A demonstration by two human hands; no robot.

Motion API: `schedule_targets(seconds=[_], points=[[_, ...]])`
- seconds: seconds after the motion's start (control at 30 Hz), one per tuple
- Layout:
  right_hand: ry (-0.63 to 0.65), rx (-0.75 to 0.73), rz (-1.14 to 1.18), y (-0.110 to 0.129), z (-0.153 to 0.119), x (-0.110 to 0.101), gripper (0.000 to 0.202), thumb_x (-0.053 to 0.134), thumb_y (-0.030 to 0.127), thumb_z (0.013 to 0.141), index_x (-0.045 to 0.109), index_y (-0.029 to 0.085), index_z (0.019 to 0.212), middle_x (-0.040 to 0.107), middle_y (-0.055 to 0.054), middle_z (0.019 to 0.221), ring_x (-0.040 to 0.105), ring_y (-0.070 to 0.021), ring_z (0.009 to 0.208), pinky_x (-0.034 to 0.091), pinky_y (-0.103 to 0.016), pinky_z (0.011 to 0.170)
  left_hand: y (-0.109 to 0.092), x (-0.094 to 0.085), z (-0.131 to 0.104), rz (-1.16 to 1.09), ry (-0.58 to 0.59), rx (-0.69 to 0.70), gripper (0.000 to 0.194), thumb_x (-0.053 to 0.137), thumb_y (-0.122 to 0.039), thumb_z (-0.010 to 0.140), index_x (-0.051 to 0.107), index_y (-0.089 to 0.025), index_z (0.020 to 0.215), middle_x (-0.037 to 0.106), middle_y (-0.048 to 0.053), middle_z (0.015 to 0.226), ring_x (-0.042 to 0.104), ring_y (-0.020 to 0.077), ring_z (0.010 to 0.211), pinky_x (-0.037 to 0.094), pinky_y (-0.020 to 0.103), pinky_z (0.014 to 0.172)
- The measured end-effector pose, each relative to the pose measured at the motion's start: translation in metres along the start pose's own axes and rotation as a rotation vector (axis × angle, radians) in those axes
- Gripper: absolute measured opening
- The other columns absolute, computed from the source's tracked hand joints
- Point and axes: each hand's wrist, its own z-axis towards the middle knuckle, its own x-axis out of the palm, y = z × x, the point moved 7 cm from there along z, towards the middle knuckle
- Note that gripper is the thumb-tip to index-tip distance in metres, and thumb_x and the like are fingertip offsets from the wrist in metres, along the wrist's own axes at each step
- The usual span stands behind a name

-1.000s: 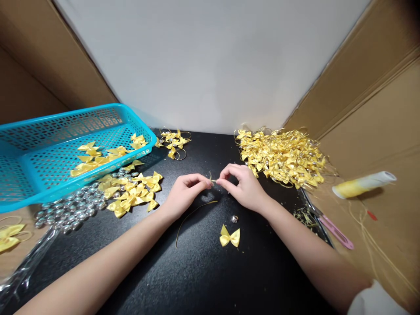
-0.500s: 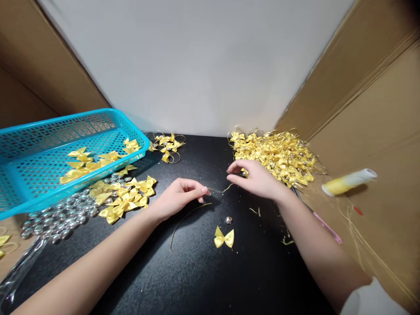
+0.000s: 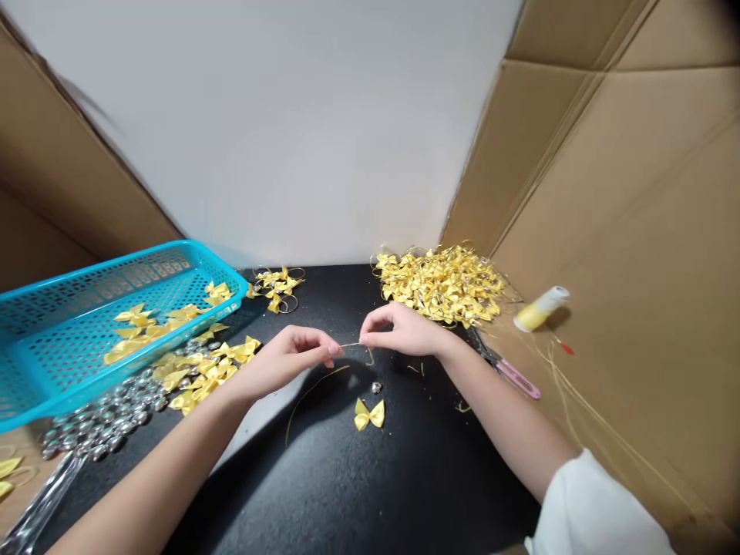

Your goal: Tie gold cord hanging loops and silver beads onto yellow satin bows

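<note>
Between my two hands a thin gold cord is stretched over the black tabletop. My left hand pinches one part of it between thumb and fingertips. A short way to the right, my right hand pinches the cord too, and a loose end hangs below those fingers. Beneath the hands lies a small silver bell-like bead. Just in front of it is a yellow satin bow. A second piece of gold cord curves on the table below my left hand.
A blue perforated basket holding yellow bows stands at left, with loose bows and silver beads beside it. Finished-looking bow loops are heaped at back right; pink-handled scissors and a yellow-white spool lie right. Cardboard walls flank the table.
My right hand has come closer to my left and now pinches the cord, which is pulled straight between them. The camera view has shifted, so the table's contents appear further left.
</note>
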Motion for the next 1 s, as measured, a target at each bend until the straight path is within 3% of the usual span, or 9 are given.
schedule_targets(seconds=[0.2,0.27,0.4,0.47,0.53,0.63,0.8,0.93,1.0], points=[[0.014,0.03,-0.006,-0.007,-0.019,-0.004,0.009,0.06,0.017,0.085,0.066,0.017,0.078,0.068,0.001,0.072,0.062,-0.0121,0.068,0.05,-0.027,0.068,-0.012,0.01,0.0,-0.006,-0.005,0.015,0.026,0.063,-0.04,0.08,0.071,-0.019,0.066,0.07,0.002,0.066,0.061,0.0166,0.068,0.047,0.027,0.073],[-0.051,0.028,-0.024,-0.008,-0.029,-0.008,0.007,0.062,0.02,0.085,0.067,0.017,0.088,0.071,-0.004,0.089,0.064,-0.0149,0.081,0.051,-0.032,0.077,-0.015,0.014,0.0,0.022,0.004,0.014,0.027,0.062,-0.04,0.08,0.07,-0.018,0.067,0.069,0.002,0.067,0.062,0.0176,0.071,0.047,0.028,0.075],[-0.189,0.002,-0.035,-0.005,-0.049,0.002,0.033,0.071,0.023,0.079,0.066,0.018,0.111,0.068,-0.009,0.118,0.061,-0.0198,0.108,0.045,-0.039,0.097,-0.025,0.026,-0.004,0.133,0.085,0.006,0.029,0.059,-0.041,0.082,0.07,-0.016,0.07,0.068,0.002,0.068,0.06,0.0167,0.069,0.045,0.026,0.069],[-0.241,-0.034,0.034,-0.002,-0.057,0.017,0.034,0.072,0.023,0.078,0.067,0.018,0.111,0.071,-0.007,0.113,0.063,-0.0197,0.106,0.046,-0.037,0.097,-0.035,0.035,-0.008,0.22,0.13,0.025,0.028,0.058,-0.04,0.082,0.07,-0.016,0.073,0.066,0.0,0.066,0.057,0.015,0.065,0.041,0.023,0.062],[-0.373,-0.048,0.131,-0.003,-0.067,0.027,0.024,0.072,0.023,0.077,0.073,0.016,0.1,0.076,-0.005,0.096,0.069,-0.019,0.092,0.05,-0.034,0.089,-0.046,0.044,-0.012,0.344,0.148,0.048,0.03,0.057,-0.041,0.083,0.069,-0.017,0.071,0.062,-0.001,0.062,0.051,0.0134,0.059,0.036,0.022,0.055],[-0.491,0.029,0.182,-0.013,-0.087,0.038,0.012,0.07,0.023,0.078,0.076,0.015,0.084,0.076,-0.004,0.077,0.07,-0.0175,0.074,0.053,-0.028,0.074,-0.057,0.06,-0.019,0.497,0.187,0.077,0.034,0.052,-0.044,0.086,0.071,-0.019,0.074,0.063,-0.001,0.064,0.052,0.0146,0.061,0.036,0.022,0.056],[-0.416,0.062,0.043,-0.024,-0.144,0.044,0.008,0.07,0.021,0.08,0.077,0.016,0.078,0.076,-0.003,0.076,0.069,-0.0163,0.072,0.051,-0.026,0.07,-0.062,0.087,-0.022,0.603,0.311,0.101,0.035,0.049,-0.045,0.088,0.072,-0.021,0.077,0.07,0.001,0.072,0.058,0.0159,0.064,0.038,0.022,0.058],[-0.448,0.176,-0.236,-0.032,-0.206,0.024,0.009,0.068,0.021,0.082,0.076,0.019,0.078,0.074,-0.004,0.077,0.067,-0.0167,0.073,0.05,-0.029,0.074,-0.067,0.104,-0.008,0.592,0.348,0.109,0.032,0.05,-0.043,0.087,0.072,-0.021,0.078,0.07,0.001,0.07,0.058,0.0161,0.064,0.039,0.022,0.058],[-0.588,0.259,-0.378,-0.031,-0.233,0.005,0.01,0.073,0.021,0.078,0.076,0.021,0.088,0.075,-0.006,0.092,0.066,-0.0221,0.091,0.048,-0.038,0.088,-0.074,0.118,0.002,0.568,0.371,0.113,0.032,0.05,-0.043,0.086,0.072,-0.02,0.079,0.068,0.001,0.068,0.056,0.016,0.063,0.038,0.022,0.057]])
